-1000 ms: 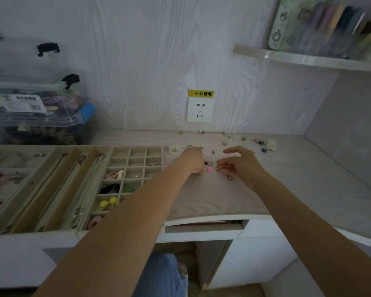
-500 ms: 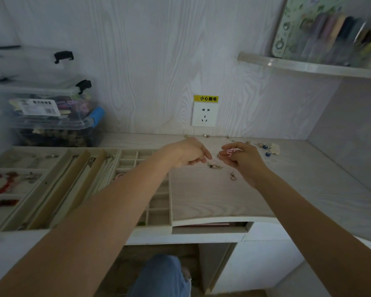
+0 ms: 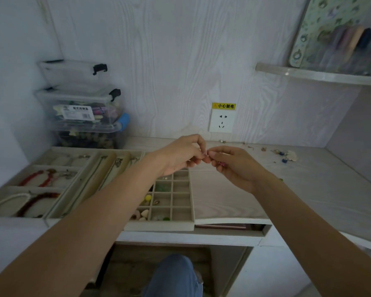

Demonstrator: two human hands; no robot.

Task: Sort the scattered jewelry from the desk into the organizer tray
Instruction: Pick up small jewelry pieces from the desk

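Both hands raised beside the organizer tray (image 3: 159, 226): left hand (image 3: 181, 155) and right hand (image 3: 234, 166) pinch one small pink jewelry piece (image 3: 206, 154) together.

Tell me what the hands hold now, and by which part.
Both hands pinch a small pink jewelry piece at the fingertips; which part is gripped cannot be told.

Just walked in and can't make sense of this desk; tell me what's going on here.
A person is sorting jewelry. Both hands are raised above the desk: the left hand and right hand meet fingertip to fingertip, pinching a small pink piece between them. The organizer tray, left of them, already holds bracelets and small bits. More loose jewelry lies by the back wall.
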